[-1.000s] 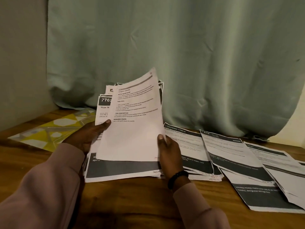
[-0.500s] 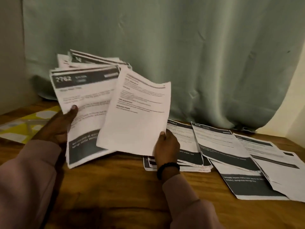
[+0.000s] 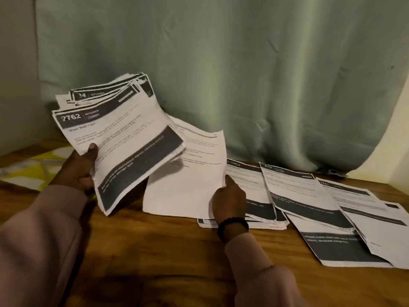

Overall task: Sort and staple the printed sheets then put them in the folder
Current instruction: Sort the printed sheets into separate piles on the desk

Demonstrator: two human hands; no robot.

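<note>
My left hand [image 3: 77,171] grips a thick stack of printed sheets [image 3: 124,147], lifted above the table and tilted; its top page reads 2762. My right hand [image 3: 229,199] pinches the right edge of a single mostly white sheet [image 3: 188,185], which hangs low with its bottom edge near the wooden table [image 3: 155,262], partly under the stack. A yellow and white patterned folder [image 3: 28,171] lies flat at the far left behind my left hand. No stapler is in view.
Sorted piles of printed sheets lie in a row on the right: one pile [image 3: 254,196] behind my right hand, another [image 3: 298,196] beside it, more sheets [image 3: 365,218] at the far right. A green curtain [image 3: 221,74] hangs at the back.
My right hand drew the single sheet off the stack and lowered it rightward toward the table. My left hand lifted and tilted the stack to the left.
</note>
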